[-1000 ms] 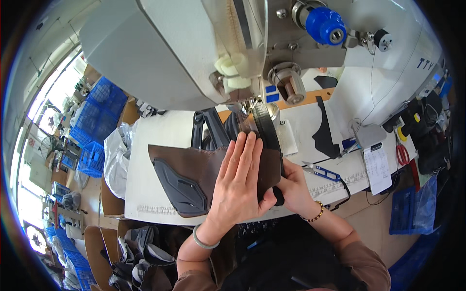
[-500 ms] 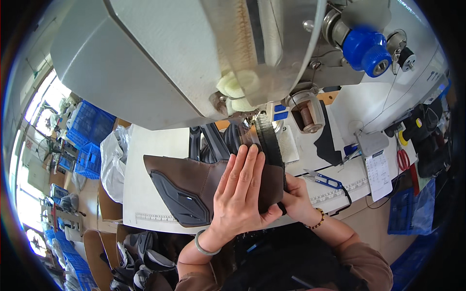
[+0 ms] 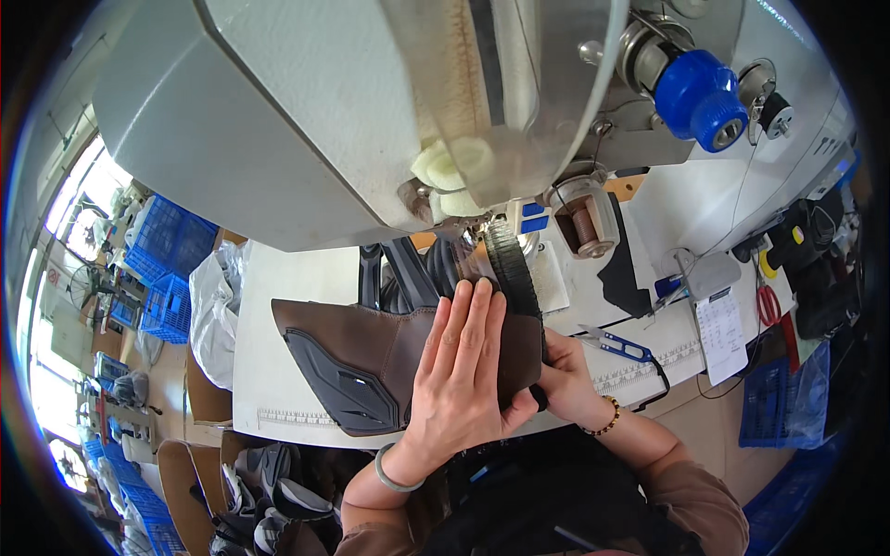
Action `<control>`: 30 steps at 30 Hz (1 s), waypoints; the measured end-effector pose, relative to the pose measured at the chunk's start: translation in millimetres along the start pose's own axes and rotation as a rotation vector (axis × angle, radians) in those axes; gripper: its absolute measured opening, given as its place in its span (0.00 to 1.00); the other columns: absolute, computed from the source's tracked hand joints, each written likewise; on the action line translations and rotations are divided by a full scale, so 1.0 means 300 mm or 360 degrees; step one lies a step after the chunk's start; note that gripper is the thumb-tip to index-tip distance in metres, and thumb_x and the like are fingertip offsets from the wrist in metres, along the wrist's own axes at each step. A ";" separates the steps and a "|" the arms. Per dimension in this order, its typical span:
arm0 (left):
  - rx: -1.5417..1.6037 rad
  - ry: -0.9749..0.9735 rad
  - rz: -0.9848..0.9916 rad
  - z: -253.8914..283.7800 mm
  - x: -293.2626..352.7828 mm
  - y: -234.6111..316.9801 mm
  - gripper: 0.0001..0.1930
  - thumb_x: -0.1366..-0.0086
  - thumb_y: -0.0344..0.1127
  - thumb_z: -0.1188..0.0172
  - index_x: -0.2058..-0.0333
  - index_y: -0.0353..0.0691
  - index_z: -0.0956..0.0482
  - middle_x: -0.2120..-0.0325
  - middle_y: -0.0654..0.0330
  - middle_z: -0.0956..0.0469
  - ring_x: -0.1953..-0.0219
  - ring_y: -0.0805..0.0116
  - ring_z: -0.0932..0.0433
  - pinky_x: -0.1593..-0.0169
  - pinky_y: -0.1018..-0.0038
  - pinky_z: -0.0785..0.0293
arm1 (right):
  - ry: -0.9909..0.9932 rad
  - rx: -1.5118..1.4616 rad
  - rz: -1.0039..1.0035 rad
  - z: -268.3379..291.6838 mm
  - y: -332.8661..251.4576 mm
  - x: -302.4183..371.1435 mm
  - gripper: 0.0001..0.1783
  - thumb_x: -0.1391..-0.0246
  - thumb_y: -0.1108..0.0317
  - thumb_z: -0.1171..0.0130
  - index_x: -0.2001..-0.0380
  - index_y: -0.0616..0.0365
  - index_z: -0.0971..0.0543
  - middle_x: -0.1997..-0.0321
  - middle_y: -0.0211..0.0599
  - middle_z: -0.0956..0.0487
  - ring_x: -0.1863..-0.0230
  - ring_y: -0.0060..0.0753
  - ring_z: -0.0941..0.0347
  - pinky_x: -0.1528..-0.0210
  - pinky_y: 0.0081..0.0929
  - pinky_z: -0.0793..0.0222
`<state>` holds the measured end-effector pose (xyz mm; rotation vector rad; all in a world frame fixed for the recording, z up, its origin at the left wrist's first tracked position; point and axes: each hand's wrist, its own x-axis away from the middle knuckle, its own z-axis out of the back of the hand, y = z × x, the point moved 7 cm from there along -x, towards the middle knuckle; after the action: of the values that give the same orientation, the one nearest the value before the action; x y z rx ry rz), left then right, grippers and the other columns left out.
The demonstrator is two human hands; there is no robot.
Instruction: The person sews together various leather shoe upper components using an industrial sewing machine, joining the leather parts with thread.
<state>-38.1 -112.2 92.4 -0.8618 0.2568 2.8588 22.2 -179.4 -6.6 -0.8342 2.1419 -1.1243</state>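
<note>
A brown shoe upper (image 3: 357, 326) with a black moulded panel lies under the sewing machine (image 3: 306, 120). Its black straps and folded lining (image 3: 408, 269) reach up towards the machine's needle area, where a dark toothed edge (image 3: 510, 269) runs alongside. My left hand (image 3: 459, 371) rests flat on the brown part, fingers stretched and together, fingertips close to the needle area. At the upper's right edge my right hand (image 3: 567, 382) is closed on the material, its fingertips partly hidden. A small black piece shows by its thumb. The needle itself is hidden.
Blue thread snips (image 3: 623, 347) and a ruler strip lie right on the white table (image 3: 269, 371). Further right are a paper slip (image 3: 721, 329) and red-handled scissors (image 3: 768, 304). A box of shoe parts (image 3: 278, 491) stands lower left; blue crates (image 3: 171, 236) stand beyond.
Both hands and the upper keep nearly the same place. The view has shifted slightly.
</note>
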 end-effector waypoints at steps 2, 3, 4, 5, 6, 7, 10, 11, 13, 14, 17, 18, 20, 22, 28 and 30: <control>0.0007 0.0032 0.0003 0.006 -0.003 -0.001 0.33 0.50 0.44 0.50 0.49 0.22 0.34 0.47 0.42 0.35 0.41 0.47 0.38 0.39 0.58 0.42 | 0.0010 0.0037 -0.0002 -0.002 -0.007 -0.002 0.19 0.42 0.72 0.49 0.49 0.66 0.32 0.53 0.31 0.27 0.53 0.16 0.34 0.51 0.18 0.35; 0.0022 0.0046 0.0000 0.008 -0.004 -0.002 0.33 0.50 0.44 0.49 0.49 0.23 0.34 0.47 0.42 0.35 0.41 0.47 0.38 0.39 0.58 0.42 | 0.0009 0.0037 -0.0006 -0.005 -0.009 -0.002 0.19 0.42 0.72 0.49 0.49 0.66 0.32 0.53 0.31 0.27 0.53 0.16 0.34 0.51 0.18 0.35; 0.0038 0.0059 -0.0004 0.011 -0.005 -0.003 0.33 0.50 0.43 0.49 0.49 0.23 0.34 0.47 0.42 0.35 0.41 0.48 0.38 0.39 0.58 0.42 | 0.0039 0.0083 -0.0025 -0.005 -0.010 -0.002 0.18 0.42 0.72 0.49 0.49 0.67 0.32 0.53 0.31 0.26 0.54 0.16 0.34 0.52 0.18 0.35; 0.0038 0.0064 -0.0005 0.014 -0.012 -0.005 0.33 0.50 0.43 0.49 0.49 0.23 0.34 0.47 0.42 0.35 0.41 0.48 0.38 0.39 0.58 0.42 | 0.0069 0.0132 -0.0039 -0.001 -0.014 -0.008 0.18 0.42 0.71 0.48 0.50 0.67 0.32 0.54 0.31 0.26 0.54 0.16 0.34 0.52 0.18 0.35; 0.0047 0.0069 0.0001 0.018 -0.019 -0.007 0.33 0.52 0.42 0.49 0.49 0.23 0.34 0.47 0.42 0.35 0.41 0.48 0.38 0.39 0.59 0.42 | 0.0068 0.0136 -0.0036 0.000 -0.018 -0.014 0.18 0.42 0.71 0.48 0.50 0.67 0.32 0.54 0.31 0.26 0.54 0.16 0.34 0.52 0.18 0.35; 0.0057 0.0074 0.0007 0.021 -0.025 -0.008 0.33 0.53 0.41 0.48 0.49 0.23 0.34 0.47 0.42 0.36 0.41 0.48 0.38 0.39 0.59 0.42 | 0.0060 0.0123 -0.0005 0.002 -0.025 -0.022 0.17 0.43 0.71 0.48 0.51 0.67 0.31 0.54 0.31 0.26 0.54 0.15 0.34 0.53 0.18 0.35; -0.0001 0.0002 0.0027 0.008 -0.035 -0.020 0.40 0.56 0.43 0.44 0.46 0.22 0.39 0.43 0.40 0.41 0.39 0.47 0.43 0.38 0.58 0.45 | 0.0043 0.0055 0.0008 0.002 -0.042 -0.050 0.17 0.43 0.71 0.48 0.52 0.67 0.31 0.55 0.31 0.26 0.55 0.16 0.33 0.53 0.18 0.35; 0.0001 -0.0003 0.0026 0.005 -0.037 -0.020 0.40 0.56 0.43 0.44 0.46 0.22 0.39 0.43 0.40 0.41 0.39 0.47 0.43 0.38 0.58 0.45 | 0.0045 0.0007 -0.0014 0.002 -0.044 -0.057 0.16 0.43 0.71 0.48 0.52 0.67 0.31 0.56 0.31 0.25 0.55 0.16 0.33 0.53 0.18 0.35; 0.0014 0.0001 0.0054 -0.001 -0.041 -0.024 0.40 0.57 0.42 0.43 0.46 0.21 0.38 0.44 0.40 0.40 0.39 0.46 0.43 0.38 0.57 0.45 | 0.0068 0.0031 -0.0005 0.002 -0.048 -0.065 0.16 0.43 0.70 0.48 0.53 0.67 0.30 0.56 0.31 0.25 0.56 0.16 0.33 0.53 0.18 0.35; 0.0020 -0.0006 0.0056 -0.005 -0.039 -0.020 0.40 0.57 0.42 0.43 0.46 0.21 0.38 0.44 0.40 0.40 0.39 0.46 0.43 0.38 0.57 0.45 | 0.0089 0.0060 0.0001 0.004 -0.053 -0.062 0.16 0.43 0.70 0.48 0.53 0.67 0.30 0.57 0.30 0.25 0.56 0.16 0.33 0.54 0.18 0.35; 0.0147 0.0086 0.0117 -0.007 -0.028 -0.025 0.36 0.58 0.37 0.42 0.48 0.23 0.35 0.46 0.41 0.38 0.40 0.46 0.40 0.39 0.57 0.41 | 0.0176 0.0198 0.0024 -0.006 -0.074 -0.056 0.16 0.43 0.70 0.47 0.53 0.66 0.30 0.58 0.30 0.25 0.57 0.15 0.33 0.54 0.18 0.35; 0.0178 0.0219 0.0033 -0.001 -0.020 -0.020 0.34 0.58 0.35 0.42 0.50 0.24 0.33 0.47 0.43 0.36 0.42 0.47 0.38 0.40 0.56 0.39 | 0.0176 0.0191 0.0020 -0.001 -0.074 -0.057 0.16 0.43 0.70 0.47 0.53 0.66 0.30 0.58 0.30 0.25 0.57 0.15 0.33 0.54 0.18 0.35; 0.0213 0.0342 -0.0053 0.012 -0.015 -0.012 0.32 0.59 0.33 0.41 0.51 0.26 0.31 0.49 0.44 0.34 0.43 0.48 0.36 0.42 0.56 0.37 | 0.0085 0.0232 0.0055 0.001 -0.075 -0.061 0.15 0.43 0.69 0.47 0.54 0.65 0.29 0.59 0.29 0.25 0.58 0.14 0.33 0.55 0.17 0.35; 0.0244 0.0464 -0.0058 0.033 -0.016 -0.011 0.28 0.62 0.27 0.43 0.56 0.29 0.26 0.55 0.47 0.27 0.50 0.48 0.28 0.44 0.57 0.34 | 0.0067 0.0173 0.0066 0.001 -0.069 -0.056 0.15 0.43 0.70 0.47 0.54 0.65 0.29 0.59 0.28 0.25 0.58 0.14 0.33 0.56 0.16 0.35; 0.0187 0.0356 -0.0068 0.002 -0.008 -0.017 0.28 0.57 0.33 0.40 0.53 0.29 0.28 0.51 0.49 0.30 0.46 0.51 0.32 0.43 0.55 0.36 | 0.0023 0.0178 0.0067 0.010 -0.055 -0.061 0.13 0.43 0.72 0.47 0.56 0.65 0.28 0.61 0.26 0.25 0.59 0.12 0.34 0.57 0.15 0.35; 0.0177 0.0348 -0.0067 0.005 -0.009 -0.014 0.28 0.56 0.33 0.40 0.52 0.29 0.28 0.51 0.49 0.30 0.46 0.51 0.32 0.43 0.55 0.36 | 0.0034 0.0203 0.0080 0.009 -0.054 -0.058 0.12 0.44 0.72 0.47 0.56 0.65 0.28 0.61 0.26 0.24 0.60 0.12 0.34 0.58 0.15 0.35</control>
<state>-35.9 -108.2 94.5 -1.1421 0.4122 2.6825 39.4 -175.2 9.5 -0.7097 2.0724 -1.2342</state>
